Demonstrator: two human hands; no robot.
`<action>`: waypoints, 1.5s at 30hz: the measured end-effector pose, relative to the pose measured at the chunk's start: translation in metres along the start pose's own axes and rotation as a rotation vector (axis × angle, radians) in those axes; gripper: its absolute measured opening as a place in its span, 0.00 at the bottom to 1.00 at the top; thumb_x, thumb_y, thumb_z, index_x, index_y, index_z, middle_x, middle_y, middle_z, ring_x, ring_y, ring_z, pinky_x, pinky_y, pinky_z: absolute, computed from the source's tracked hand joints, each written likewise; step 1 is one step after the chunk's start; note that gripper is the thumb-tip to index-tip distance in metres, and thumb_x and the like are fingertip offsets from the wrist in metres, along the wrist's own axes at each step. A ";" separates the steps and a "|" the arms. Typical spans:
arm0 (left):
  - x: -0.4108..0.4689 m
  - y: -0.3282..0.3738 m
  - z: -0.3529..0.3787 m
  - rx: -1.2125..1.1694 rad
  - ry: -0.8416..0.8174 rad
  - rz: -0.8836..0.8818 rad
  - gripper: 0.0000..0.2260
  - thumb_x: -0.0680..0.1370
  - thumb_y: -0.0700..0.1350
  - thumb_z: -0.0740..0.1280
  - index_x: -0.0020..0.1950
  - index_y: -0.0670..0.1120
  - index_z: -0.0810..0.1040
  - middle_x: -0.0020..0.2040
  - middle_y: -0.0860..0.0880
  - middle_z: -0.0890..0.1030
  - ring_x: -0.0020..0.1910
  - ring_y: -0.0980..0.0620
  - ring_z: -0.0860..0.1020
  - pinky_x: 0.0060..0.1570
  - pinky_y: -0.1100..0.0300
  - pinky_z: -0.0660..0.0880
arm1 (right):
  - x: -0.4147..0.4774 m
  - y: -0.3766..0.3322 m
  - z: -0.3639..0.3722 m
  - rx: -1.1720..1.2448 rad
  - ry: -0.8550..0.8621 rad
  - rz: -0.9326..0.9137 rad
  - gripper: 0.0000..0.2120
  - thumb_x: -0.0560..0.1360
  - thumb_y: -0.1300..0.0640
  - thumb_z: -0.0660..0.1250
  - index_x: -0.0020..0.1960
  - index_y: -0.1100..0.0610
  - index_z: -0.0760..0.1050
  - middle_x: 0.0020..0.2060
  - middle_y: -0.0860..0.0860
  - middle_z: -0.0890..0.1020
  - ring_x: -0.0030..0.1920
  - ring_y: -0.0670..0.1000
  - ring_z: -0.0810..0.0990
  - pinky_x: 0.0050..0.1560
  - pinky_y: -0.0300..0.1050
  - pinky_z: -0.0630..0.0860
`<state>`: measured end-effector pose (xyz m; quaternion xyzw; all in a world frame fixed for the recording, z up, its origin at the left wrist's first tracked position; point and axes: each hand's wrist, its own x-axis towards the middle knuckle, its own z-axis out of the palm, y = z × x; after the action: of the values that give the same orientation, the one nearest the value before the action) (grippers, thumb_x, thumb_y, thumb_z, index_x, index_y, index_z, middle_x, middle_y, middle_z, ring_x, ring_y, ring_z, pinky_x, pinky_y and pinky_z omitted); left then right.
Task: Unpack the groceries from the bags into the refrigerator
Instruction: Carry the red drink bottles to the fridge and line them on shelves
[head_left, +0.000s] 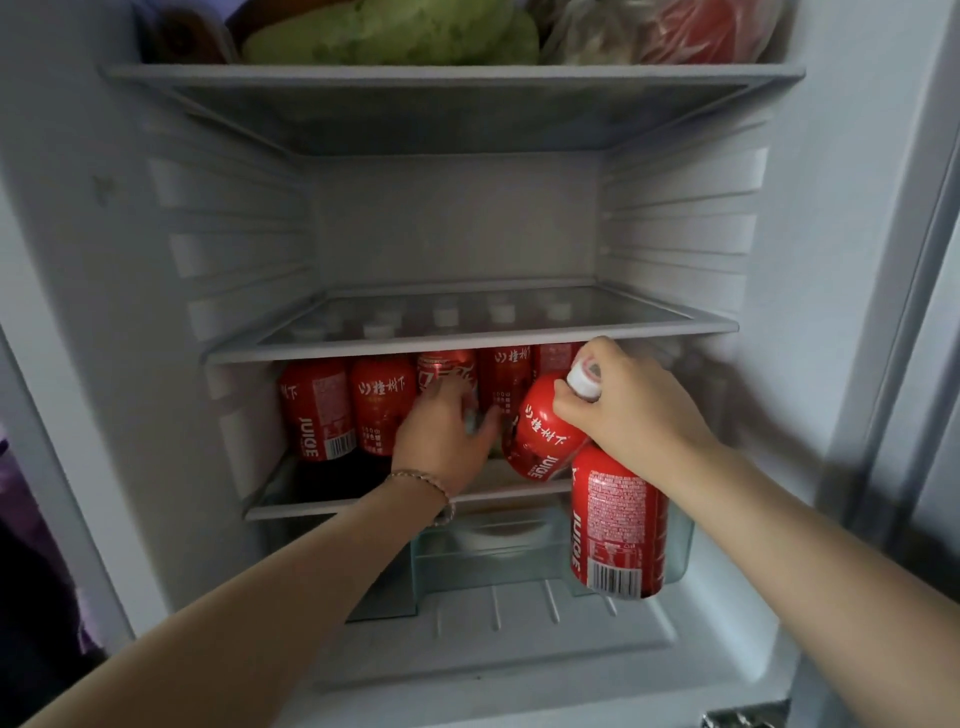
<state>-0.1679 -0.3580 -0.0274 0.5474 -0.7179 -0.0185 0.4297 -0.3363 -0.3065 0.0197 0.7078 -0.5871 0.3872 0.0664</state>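
Right grip is pinching a tilted bottle by its cap, leaning it onto the shelf. A second bottle is hanging below the shelf's edge, its hold hidden. Left grip, fingers spread, is pressing the shelf's row, likely making room.

Red juice bottles stand upright in a row on the lower refrigerator shelf; a tilted bottle, white-capped, leans at its front edge; a lower bottle hangs beneath
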 end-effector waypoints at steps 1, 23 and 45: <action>-0.007 0.004 -0.001 -0.149 -0.052 0.047 0.09 0.75 0.50 0.66 0.48 0.46 0.72 0.46 0.49 0.76 0.43 0.52 0.75 0.42 0.61 0.72 | 0.001 0.000 -0.001 0.002 -0.003 -0.015 0.13 0.74 0.46 0.65 0.52 0.54 0.71 0.40 0.48 0.73 0.41 0.53 0.74 0.40 0.43 0.68; -0.013 0.007 -0.005 -0.340 -0.042 0.074 0.31 0.66 0.46 0.75 0.66 0.52 0.67 0.59 0.49 0.72 0.53 0.54 0.74 0.55 0.61 0.74 | 0.028 0.014 0.025 0.074 0.727 -0.149 0.16 0.72 0.47 0.65 0.34 0.59 0.73 0.28 0.51 0.77 0.25 0.54 0.76 0.27 0.37 0.65; -0.020 -0.009 -0.024 -0.417 0.007 -0.006 0.29 0.67 0.43 0.75 0.61 0.57 0.63 0.59 0.51 0.74 0.55 0.55 0.76 0.48 0.68 0.71 | 0.028 0.021 0.112 0.465 -0.186 0.476 0.41 0.71 0.39 0.67 0.73 0.57 0.52 0.65 0.57 0.73 0.62 0.58 0.75 0.62 0.55 0.73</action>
<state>-0.1448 -0.3353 -0.0289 0.4486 -0.6956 -0.1660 0.5360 -0.3016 -0.3959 -0.0481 0.5794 -0.6354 0.4491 -0.2426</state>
